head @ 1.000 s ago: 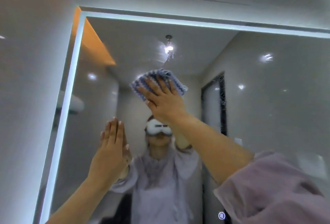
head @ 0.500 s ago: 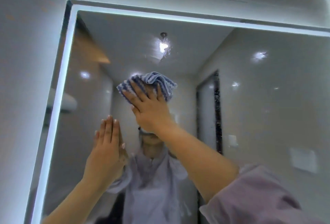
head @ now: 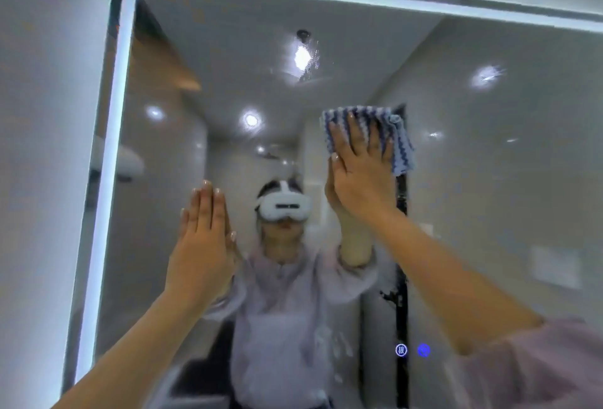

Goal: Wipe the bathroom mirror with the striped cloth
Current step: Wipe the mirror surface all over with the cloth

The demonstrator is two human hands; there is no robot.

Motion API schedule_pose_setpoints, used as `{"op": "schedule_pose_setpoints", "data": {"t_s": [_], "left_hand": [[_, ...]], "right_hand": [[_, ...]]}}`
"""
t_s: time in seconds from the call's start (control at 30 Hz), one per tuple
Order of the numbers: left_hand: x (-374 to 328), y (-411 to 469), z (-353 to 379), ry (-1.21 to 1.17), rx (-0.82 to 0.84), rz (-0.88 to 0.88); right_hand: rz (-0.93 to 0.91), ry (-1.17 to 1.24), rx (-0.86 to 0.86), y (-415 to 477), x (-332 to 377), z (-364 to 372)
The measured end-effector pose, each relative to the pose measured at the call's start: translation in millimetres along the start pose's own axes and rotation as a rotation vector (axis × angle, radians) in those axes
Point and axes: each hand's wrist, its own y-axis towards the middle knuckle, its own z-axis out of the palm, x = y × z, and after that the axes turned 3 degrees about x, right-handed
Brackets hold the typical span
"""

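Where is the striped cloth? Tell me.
Head view, right of centre: the striped cloth is pressed against the mirror under the flat right hand, higher than the left hand.

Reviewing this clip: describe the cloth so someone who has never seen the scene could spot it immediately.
Start at the large mirror with the glowing white edge. Up beside the reflected headset, the right hand presses flat on the glass; the striped cloth is under its fingers. It is the only blue-and-white zigzag fabric; the left hand lies bare on the glass.

Blue-white striped cloth (head: 400,144) flat vs lit-edged mirror (head: 489,180), upper mid.
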Motion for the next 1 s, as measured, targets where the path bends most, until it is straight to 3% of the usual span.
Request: {"op": "schedule_pose_setpoints", "data": {"t_s": [0.13,0.23,0.3,0.43,0.5,0.57,0.63,0.77,0.83,0.87,0.9,0.93,1.0], "left_hand": [[1.2,-1.0,0.6,-0.045,0.008,0.017],[2.0,-2.3,0.8,-0.072,0.014,-0.004],[1.9,-1.6,-0.6,-0.066,0.030,-0.004],[2.2,-2.1,-4.5,-0.040,0.060,0.012],[1.6,-2.4,-5.7,-0.040,0.063,0.010],[0.8,-1.8,-6.5,-0.056,0.047,-0.002],[-0.5,-2.2,-6.9,-0.062,0.043,-0.005],[2.7,-3.5,-2.9,-0.064,0.083,-0.003],[3.2,-4.0,-2.9,-0.052,0.072,0.003],[2.8,-3.9,-3.4,-0.059,0.084,-0.004],[2.5,-3.7,-3.7,-0.071,0.097,-0.010],[2.2,-3.2,-4.9,-0.081,0.105,-0.013],[1.6,-2.1,-6.8,-0.084,0.104,-0.010]], "right_hand": [[-0.474,-0.018,0.109,-108.2,28.4,15.5],[-0.733,-0.049,0.192,-122.2,13.2,14.8],[-0.652,-0.074,0.130,-93.3,-0.5,12.4],[-0.109,0.042,-0.017,-28.5,-10.6,10.8],[-0.046,0.039,-0.050,-25.4,4.9,19.5],[-0.137,0.032,-0.077,-49.5,23.4,24.1],[-0.357,0.075,-0.058,-103.0,41.5,27.4],[-0.836,-0.041,0.165,-225.8,53.0,49.9],[-0.984,0.058,0.196,-257.6,49.9,60.9],[-1.035,-0.043,0.185,-256.6,45.4,55.7],[-1.049,-0.136,0.223,-246.0,36.9,55.7],[-0.972,-0.089,0.293,-232.7,32.5,48.7],[-0.746,0.035,0.266,-189.0,30.7,32.1]]}}
